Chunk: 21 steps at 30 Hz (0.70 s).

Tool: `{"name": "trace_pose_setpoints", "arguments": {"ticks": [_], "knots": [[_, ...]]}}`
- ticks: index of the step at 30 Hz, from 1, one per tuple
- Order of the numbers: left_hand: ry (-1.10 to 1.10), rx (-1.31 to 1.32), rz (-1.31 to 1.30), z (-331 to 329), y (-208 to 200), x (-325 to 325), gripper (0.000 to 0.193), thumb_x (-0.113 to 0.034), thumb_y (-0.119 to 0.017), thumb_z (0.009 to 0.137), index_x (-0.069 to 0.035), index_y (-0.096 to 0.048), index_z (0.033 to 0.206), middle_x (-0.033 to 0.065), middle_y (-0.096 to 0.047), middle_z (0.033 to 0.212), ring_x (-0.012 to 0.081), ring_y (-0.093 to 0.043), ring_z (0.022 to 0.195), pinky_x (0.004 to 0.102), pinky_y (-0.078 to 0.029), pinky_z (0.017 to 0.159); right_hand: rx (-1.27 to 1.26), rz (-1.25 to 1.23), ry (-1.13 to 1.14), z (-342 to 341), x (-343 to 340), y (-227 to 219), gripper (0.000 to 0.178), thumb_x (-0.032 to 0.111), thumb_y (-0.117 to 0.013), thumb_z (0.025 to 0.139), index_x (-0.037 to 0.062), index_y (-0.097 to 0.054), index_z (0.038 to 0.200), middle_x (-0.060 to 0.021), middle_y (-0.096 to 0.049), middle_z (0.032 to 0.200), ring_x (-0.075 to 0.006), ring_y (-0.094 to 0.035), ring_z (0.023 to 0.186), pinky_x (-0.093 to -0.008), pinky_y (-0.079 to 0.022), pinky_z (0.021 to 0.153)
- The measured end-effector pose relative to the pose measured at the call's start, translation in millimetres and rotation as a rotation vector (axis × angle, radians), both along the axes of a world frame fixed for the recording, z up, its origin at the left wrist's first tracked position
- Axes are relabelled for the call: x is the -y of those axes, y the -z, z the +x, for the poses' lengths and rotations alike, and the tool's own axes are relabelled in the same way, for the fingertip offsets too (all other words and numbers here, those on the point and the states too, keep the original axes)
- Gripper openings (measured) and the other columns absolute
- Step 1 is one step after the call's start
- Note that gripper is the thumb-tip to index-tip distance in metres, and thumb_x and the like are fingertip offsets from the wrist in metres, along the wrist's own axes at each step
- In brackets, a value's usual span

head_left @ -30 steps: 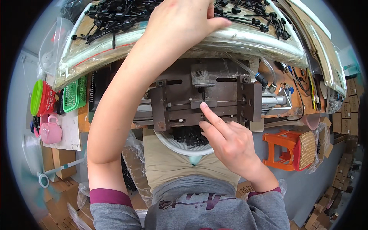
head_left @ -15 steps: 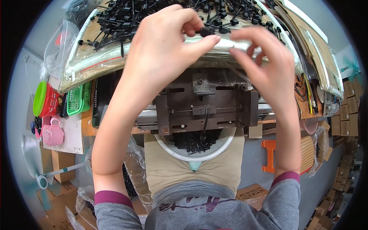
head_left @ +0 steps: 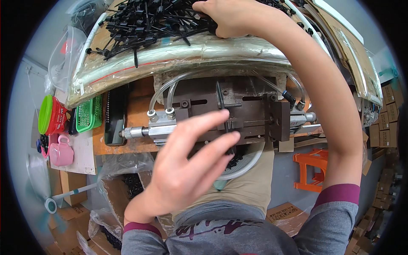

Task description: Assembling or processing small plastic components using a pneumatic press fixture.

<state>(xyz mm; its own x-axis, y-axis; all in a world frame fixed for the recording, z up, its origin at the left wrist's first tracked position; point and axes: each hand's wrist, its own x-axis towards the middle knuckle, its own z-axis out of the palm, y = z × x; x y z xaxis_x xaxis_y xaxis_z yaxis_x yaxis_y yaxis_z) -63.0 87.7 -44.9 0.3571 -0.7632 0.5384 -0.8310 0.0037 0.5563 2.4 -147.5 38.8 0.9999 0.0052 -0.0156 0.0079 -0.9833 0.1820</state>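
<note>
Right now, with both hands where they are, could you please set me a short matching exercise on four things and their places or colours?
Things:
1. left hand
2. right hand
3. mug
4. stool

Places or colours:
A. at the pile of black parts
B. orange
C. over the dark metal fixture
D. pink

Pairs: 1-C; 2-A; 3-D; 4-B

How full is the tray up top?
Not empty: black parts heap on the tray by the right hand; its far side is cut off.
</note>
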Motion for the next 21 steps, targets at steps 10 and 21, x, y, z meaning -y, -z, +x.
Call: {"name": "trace_pose_setpoints", "arguments": {"ticks": [10,21], "knots": [[-0.022,-0.033,0.083,-31,54,-5,0.035,0.002,-0.073,0.071,-0.001,-0.068,0.105,0.0218,-0.055,0.13,0.0351,-0.061,0.109,0.0417,-0.051,0.094,0.185,0.197,-0.022,-27,23,-5,0.018,0.005,-0.064,0.076,-0.0051,-0.064,0.091,-0.0197,-0.063,0.095,-0.0325,-0.062,0.089,-0.0377,-0.05,0.081],[-0.1,0.171,0.147,-29,67,14,0.024,-0.004,-0.071,0.073,-0.002,-0.067,0.096,0.015,-0.062,0.125,0.0237,-0.069,0.077,0.0313,-0.056,0.072,0.62,0.81,0.213,-64,40,-7,0.023,0.013,-0.071,0.085,-0.0014,-0.067,0.103,-0.0041,-0.067,0.076,-0.0075,-0.06,0.06,-0.0221,-0.049,0.056]]}}
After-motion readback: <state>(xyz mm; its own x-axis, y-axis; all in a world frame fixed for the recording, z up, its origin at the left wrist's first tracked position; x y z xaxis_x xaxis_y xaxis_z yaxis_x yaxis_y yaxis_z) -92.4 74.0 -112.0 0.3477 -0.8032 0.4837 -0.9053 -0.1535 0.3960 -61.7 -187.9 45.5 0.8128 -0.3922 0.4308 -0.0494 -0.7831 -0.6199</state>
